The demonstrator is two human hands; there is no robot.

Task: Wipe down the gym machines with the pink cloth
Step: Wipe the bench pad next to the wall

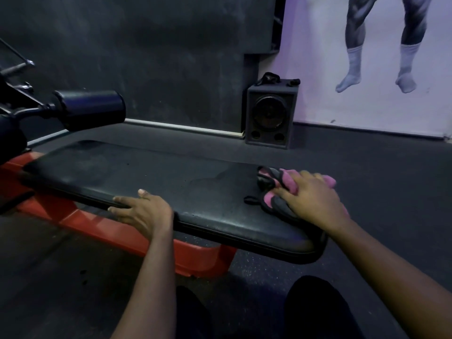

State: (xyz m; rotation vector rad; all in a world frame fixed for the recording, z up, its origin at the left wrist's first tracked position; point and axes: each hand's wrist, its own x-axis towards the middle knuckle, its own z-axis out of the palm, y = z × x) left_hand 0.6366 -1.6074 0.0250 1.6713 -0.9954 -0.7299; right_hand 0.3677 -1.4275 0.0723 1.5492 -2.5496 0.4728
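Observation:
A long black padded bench (137,174) on an orange-red frame (117,231) runs from left to right in front of me. On its right end lies the pink cloth (271,182), pink and grey with black straps. My right hand (315,199) lies on top of the cloth with its fingers spread over it, pressing it onto the pad. At the bench's near edge, around the middle, my left hand (141,211) rests with straight fingers and holds nothing. A darker damp patch shows on the pad just left of the cloth.
A black foam roller pad (93,108) on a metal arm juts over the bench's left end. A black speaker box (270,113) stands on the dark rubber floor against the wall. A poster (367,69) covers the right wall. My knees are at the bottom.

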